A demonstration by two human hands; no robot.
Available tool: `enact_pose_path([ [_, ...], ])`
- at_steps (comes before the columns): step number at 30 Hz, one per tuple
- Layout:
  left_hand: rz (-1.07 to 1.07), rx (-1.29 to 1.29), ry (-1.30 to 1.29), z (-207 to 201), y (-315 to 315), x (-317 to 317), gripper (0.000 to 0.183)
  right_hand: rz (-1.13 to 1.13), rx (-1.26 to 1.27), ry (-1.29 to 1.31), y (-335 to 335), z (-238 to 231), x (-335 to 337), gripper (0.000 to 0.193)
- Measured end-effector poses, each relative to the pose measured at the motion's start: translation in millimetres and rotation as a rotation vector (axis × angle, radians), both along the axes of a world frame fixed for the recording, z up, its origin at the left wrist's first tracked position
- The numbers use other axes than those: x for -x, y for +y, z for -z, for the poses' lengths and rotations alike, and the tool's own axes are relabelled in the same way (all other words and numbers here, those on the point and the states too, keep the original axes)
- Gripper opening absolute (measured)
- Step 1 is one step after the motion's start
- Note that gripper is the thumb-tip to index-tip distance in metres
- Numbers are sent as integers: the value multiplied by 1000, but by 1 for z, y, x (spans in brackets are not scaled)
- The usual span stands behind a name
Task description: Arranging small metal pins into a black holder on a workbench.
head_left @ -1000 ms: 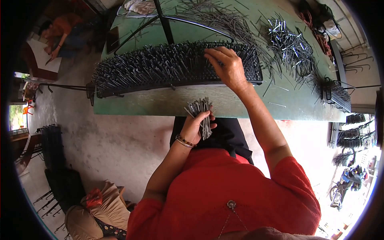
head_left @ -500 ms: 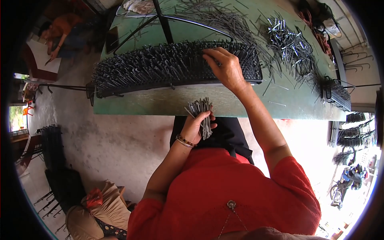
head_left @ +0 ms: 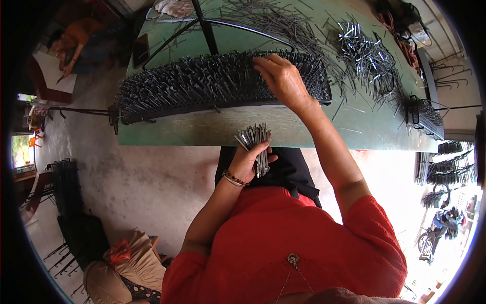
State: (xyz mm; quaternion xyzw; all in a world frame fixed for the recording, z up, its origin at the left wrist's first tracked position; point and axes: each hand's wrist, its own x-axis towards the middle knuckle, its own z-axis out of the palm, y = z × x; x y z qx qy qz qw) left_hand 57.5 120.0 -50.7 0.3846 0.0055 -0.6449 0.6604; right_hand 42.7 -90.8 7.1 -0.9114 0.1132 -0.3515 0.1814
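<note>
A bundle of thin grey metal rods (head_left: pixel 252 136) is gripped in my left hand (head_left: pixel 244 163), close to the table's near edge. Over a long black rack (head_left: pixel 190 111) hangs my right hand (head_left: pixel 286 83), its fingers pinched together at the rack's right part. Whether a rod is between those fingertips I cannot make out. Dark metal rods (head_left: pixel 187 81) stand packed in the rack along its whole length, many with bent or flattened tops. The rack lies across the green table (head_left: pixel 177 133).
Loose rods (head_left: pixel 283 25) are strewn at the table's back, with a shinier pile (head_left: pixel 367 55) to the right. A black metal frame (head_left: pixel 208 38) rises behind the rack. A smaller filled rack (head_left: pixel 426 119) lies at the right edge. Another person (head_left: pixel 83 38) sits far left.
My right hand has shifted slightly left along the rack, fingers still pinched. My left hand keeps its bundle in nearly the same place.
</note>
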Motion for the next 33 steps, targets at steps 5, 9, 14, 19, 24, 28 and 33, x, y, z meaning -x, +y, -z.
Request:
enact_pose_path([
  [5,-9,34,13,1,0,-2,20,60,-111,35,1,1,1,18],
  [9,-30,28,16,-4,0,-2,19,63,14,14,2,6,5,19],
  [14,-54,33,-1,-4,-1,-6,20,52,-174,-65,18,-7,18,17],
  [19,-131,9,-89,-18,-8,-10,15,-58,-609,253,38,2,50,20],
  [24,-146,28,-130,-16,-12,-8,16,-42,-1091,257,51,13,59,18],
  [28,-111,-1,-79,-17,-13,-4,16,2,-1333,8,44,10,63,19],
  [33,-73,12,-42,-2,-10,2,19,99,-993,-255,23,-11,48,20],
])
